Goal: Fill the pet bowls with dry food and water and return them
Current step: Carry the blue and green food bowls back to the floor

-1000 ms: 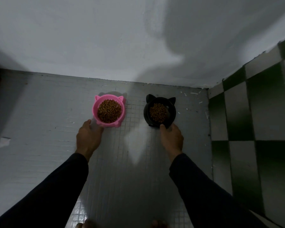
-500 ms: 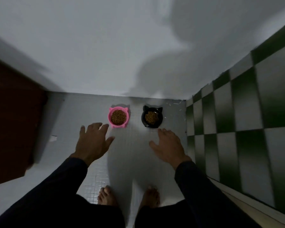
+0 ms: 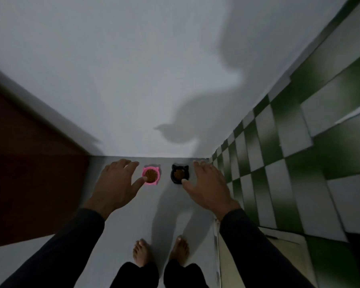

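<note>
Two cat-eared pet bowls stand side by side on the grey tiled floor against the white wall. The pink bowl (image 3: 151, 175) is on the left, the black bowl (image 3: 179, 174) on the right, and both hold brown dry food. My left hand (image 3: 118, 185) hovers high above the floor, fingers spread, holding nothing, left of the pink bowl in the picture. My right hand (image 3: 207, 183) is likewise spread and empty, to the right of the black bowl. Neither hand touches a bowl.
A dark brown door (image 3: 29, 173) fills the left side. A green-and-white checkered tiled wall (image 3: 289, 152) runs along the right. My bare feet (image 3: 160, 252) stand on the grey floor (image 3: 166, 208) well behind the bowls. A pale ledge (image 3: 258, 256) lies at the lower right.
I have stood up from a crouch. Both hands let go of the bowls and rose away from them with fingers spread. The bowls stayed on the floor by the wall.
</note>
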`<state>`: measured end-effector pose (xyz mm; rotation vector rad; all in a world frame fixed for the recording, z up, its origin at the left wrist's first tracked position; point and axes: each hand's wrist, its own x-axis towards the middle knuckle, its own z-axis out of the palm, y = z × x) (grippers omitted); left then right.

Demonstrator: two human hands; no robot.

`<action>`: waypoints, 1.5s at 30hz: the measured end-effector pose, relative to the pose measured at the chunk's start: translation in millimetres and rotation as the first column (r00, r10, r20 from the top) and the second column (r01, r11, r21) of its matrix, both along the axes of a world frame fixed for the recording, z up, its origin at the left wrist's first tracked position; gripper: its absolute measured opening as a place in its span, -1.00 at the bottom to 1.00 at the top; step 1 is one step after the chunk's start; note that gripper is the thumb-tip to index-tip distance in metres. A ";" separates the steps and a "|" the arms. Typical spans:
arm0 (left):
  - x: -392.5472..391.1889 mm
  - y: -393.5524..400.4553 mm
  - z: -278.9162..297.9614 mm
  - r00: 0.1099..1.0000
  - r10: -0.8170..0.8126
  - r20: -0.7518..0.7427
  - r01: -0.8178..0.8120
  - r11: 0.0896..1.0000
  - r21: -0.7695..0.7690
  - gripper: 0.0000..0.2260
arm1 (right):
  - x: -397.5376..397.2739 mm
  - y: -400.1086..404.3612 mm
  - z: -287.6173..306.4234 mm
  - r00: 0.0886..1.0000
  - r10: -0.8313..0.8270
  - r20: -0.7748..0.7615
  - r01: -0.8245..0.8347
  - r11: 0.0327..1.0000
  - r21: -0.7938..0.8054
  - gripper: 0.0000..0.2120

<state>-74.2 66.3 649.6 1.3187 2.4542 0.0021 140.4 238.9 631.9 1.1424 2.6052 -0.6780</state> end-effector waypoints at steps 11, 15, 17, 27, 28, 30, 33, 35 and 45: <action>-1.3 27.3 170.4 0.973 -0.094 -0.211 0.137 0.970 0.202 -0.42 | 12.0 21.5 185.8 0.995 0.017 -0.099 0.006 0.973 0.233 -0.20; 2.4 37.8 208.0 0.954 -0.131 -0.269 0.205 0.940 0.271 -0.43 | 23.7 23.5 223.2 0.986 -0.034 -0.164 0.082 0.951 0.298 -0.18; 3.7 43.1 223.1 0.944 -0.155 -0.290 0.242 0.925 0.292 -0.43 | 29.0 22.1 239.5 0.980 -0.052 -0.193 0.112 0.942 0.315 -0.19; 24.0 73.1 279.9 0.841 -0.416 -0.345 0.528 0.769 0.361 -0.35 | 60.2 -31.8 315.5 0.935 -0.271 -0.230 0.348 0.826 0.443 -0.31; 28.0 74.0 282.9 0.828 -0.442 -0.345 0.553 0.748 0.368 -0.36 | 65.4 -41.6 319.4 0.924 -0.296 -0.243 0.377 0.809 0.450 -0.31; 37.6 72.8 288.3 0.799 -0.506 -0.326 0.600 0.708 0.372 -0.34 | 75.9 -63.6 324.9 0.902 -0.349 -0.254 0.430 0.782 0.450 -0.32; 56.9 65.9 291.9 0.736 -0.595 -0.323 0.677 0.632 0.378 -0.33 | 94.9 -97.2 327.2 0.870 -0.426 -0.248 0.493 0.740 0.458 -0.30; 73.6 59.6 294.4 0.696 -0.647 -0.310 0.716 0.592 0.371 -0.33 | 110.5 -119.6 326.6 0.837 -0.482 -0.258 0.545 0.703 0.456 -0.31; 218.4 21.3 294.5 0.395 -0.872 -0.290 0.880 0.268 0.393 -0.32 | 233.3 -248.6 319.4 0.569 -0.768 -0.294 0.796 0.425 0.430 -0.30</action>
